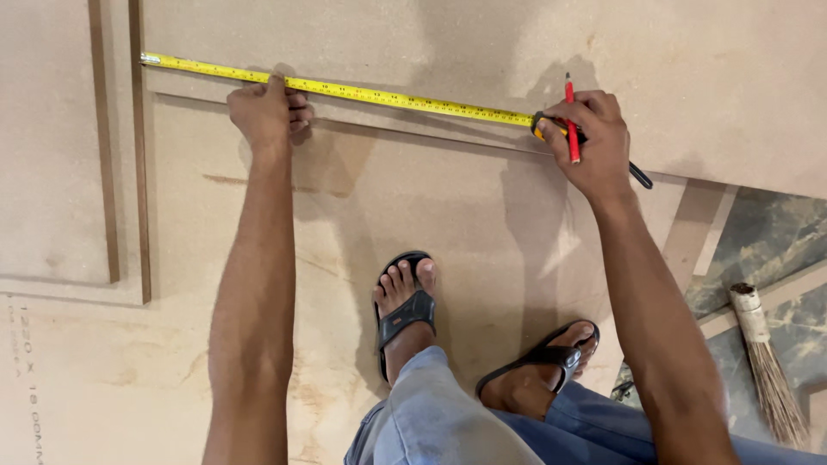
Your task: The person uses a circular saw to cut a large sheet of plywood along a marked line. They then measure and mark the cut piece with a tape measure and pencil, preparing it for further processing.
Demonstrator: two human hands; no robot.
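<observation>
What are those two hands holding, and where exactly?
The right hand grips the tape measure by its case, with a red pencil between its fingers. The left hand presses the yellow blade flat.

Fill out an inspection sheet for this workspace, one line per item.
Surface: stacked fibreboard sheets on the floor, bare and dusty.
Job's things: yellow tape measure stretched along the upper sheet's edge; red pencil.
Clutter: broom at the right, lying off the boards.
Hands: left hand presses the tape down; right hand holds the tape case and the pencil.
Cables: nothing seen.
Surroundings: dark marbled floor at the right; the person's sandalled feet stand on the lower sheet.
</observation>
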